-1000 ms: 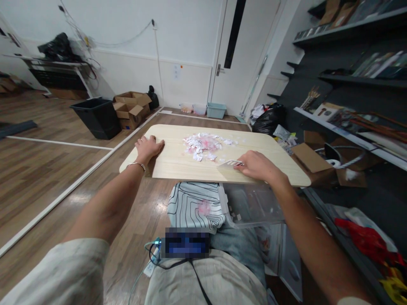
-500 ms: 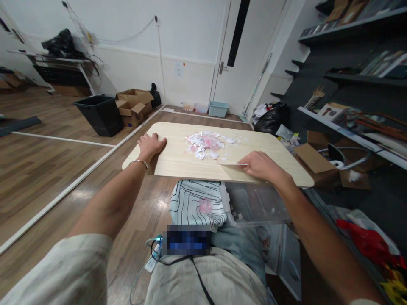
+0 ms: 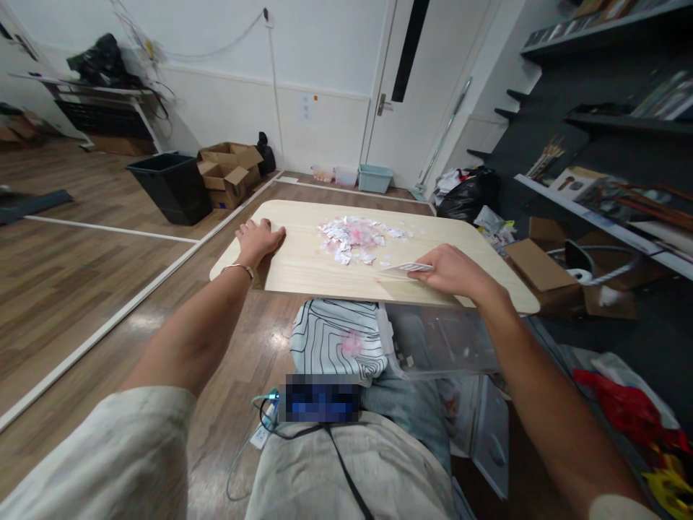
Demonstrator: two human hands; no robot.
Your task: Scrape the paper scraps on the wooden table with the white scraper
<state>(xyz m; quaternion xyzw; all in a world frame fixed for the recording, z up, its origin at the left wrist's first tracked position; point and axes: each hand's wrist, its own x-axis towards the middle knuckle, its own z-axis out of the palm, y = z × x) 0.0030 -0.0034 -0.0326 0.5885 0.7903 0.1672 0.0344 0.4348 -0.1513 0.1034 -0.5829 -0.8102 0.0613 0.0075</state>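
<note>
Flat on the left end of the pale wooden tabletop (image 3: 295, 267) rests my left hand (image 3: 260, 238), its thumb apart from the other fingers. My right hand (image 3: 452, 269) is closed on a thin white card (image 3: 408, 267) near the front edge, to the right of centre. The card is tilted, its free end pointing left, close to the board; whether it touches is unclear. Beyond it lies a loose heap of torn white paper scraps (image 3: 346, 238) with pink patches among them. A few small bits are scattered to the heap's right.
Below the board's front edge are a patterned cloth (image 3: 330, 339) with a pink stain and a clear plastic bin (image 3: 438, 343) holding small bits. A black bin (image 3: 170, 191) and cardboard boxes (image 3: 230, 173) stand at the left. Shelves (image 3: 606, 224) and an open box (image 3: 541, 267) line the right.
My right hand has lifted a little and turned the card, so more of its face shows. My left hand stays in place on the board. The view has shifted slightly.
</note>
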